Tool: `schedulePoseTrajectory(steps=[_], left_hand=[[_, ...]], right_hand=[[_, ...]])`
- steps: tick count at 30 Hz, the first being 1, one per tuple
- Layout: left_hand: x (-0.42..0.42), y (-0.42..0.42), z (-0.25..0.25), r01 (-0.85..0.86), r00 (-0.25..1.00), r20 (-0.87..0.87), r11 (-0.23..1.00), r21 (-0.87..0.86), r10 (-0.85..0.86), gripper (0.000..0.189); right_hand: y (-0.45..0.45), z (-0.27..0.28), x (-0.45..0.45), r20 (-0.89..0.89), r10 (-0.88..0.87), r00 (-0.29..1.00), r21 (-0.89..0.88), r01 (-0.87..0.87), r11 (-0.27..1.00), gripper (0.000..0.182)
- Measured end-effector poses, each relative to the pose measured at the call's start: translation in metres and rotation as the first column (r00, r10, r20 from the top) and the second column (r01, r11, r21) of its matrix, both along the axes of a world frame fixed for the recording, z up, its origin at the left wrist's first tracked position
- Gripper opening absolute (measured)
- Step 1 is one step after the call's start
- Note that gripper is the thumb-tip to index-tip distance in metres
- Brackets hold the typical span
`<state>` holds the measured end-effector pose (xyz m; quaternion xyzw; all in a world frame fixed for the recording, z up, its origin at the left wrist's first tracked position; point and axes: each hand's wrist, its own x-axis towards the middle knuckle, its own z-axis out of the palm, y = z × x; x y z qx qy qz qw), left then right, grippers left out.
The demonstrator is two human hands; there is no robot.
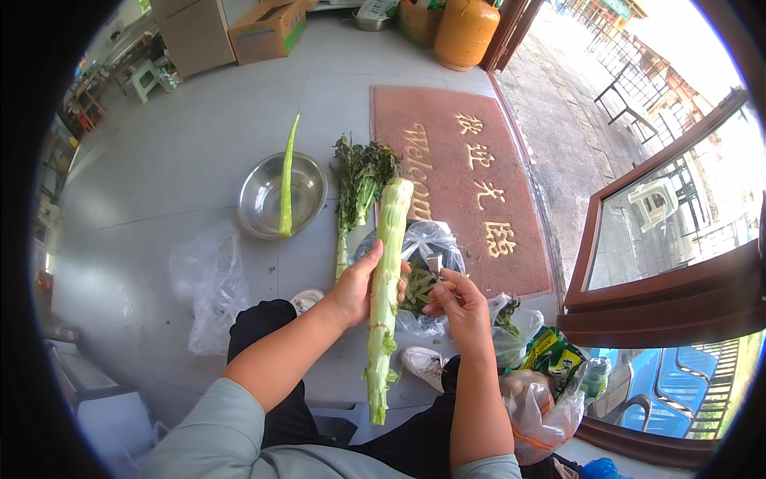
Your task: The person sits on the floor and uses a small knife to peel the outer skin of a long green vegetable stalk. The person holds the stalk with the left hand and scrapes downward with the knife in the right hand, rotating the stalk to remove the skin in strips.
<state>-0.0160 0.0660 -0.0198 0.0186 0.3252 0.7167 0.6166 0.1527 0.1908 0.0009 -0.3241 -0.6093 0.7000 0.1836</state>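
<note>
My left hand (362, 286) grips a thick, pale green celtuce stem (388, 251) around its middle, with the stem running lengthwise away from me. Leaf stubs cling to its near end. Between the fingers of my right hand (458, 302) is a metal peeler (435, 262), just right of the stem and apart from it. Beneath, a bin lined with a clear plastic bag (440, 236) contains green peelings (417, 287). To the left, a peeled bright green celtuce stem (287, 185) leans in a stainless steel basin (254, 200). Leafy celtuce tops (359, 173) lie beyond the bin.
A red doormat (455, 143) with gold lettering spreads before the open glass door (670, 221). Plastic bags of goods (538, 407) stand at my right. A crumpled clear bag (218, 293) lies on the left floor. An orange gas cylinder (467, 33) and cardboard box (263, 33) stand farther off.
</note>
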Motion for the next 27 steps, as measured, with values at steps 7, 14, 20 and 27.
schedulePoseTrajectory(steps=[7, 14, 20, 27], left_hand=[[0.007, 0.003, 0.009, -0.016, 0.960, -0.279, 0.995, -0.099, -0.013, 0.046], [0.012, 0.004, 0.009, -0.064, 0.892, -0.451, 0.992, -0.108, 0.009, 0.072], [0.010, 0.001, 0.012, -0.025, 0.900, -0.436, 0.998, -0.062, -0.004, 0.067], [0.015, 0.003, 0.020, -0.006, 0.954, -0.300, 0.999, 0.052, 0.022, 0.038]], right_hand=[[0.002, -0.001, -0.002, 0.054, -0.101, 0.993, 0.207, 0.088, 0.974, 0.018], [-0.002, 0.009, -0.001, 0.200, -0.021, 0.980, 0.338, -0.049, 0.940, 0.017], [0.001, 0.014, 0.002, 0.019, 0.013, 1.000, 0.024, -0.014, 1.000, 0.020], [-0.006, 0.006, -0.005, -0.360, -0.120, 0.925, -0.329, -0.005, 0.944, 0.023]])
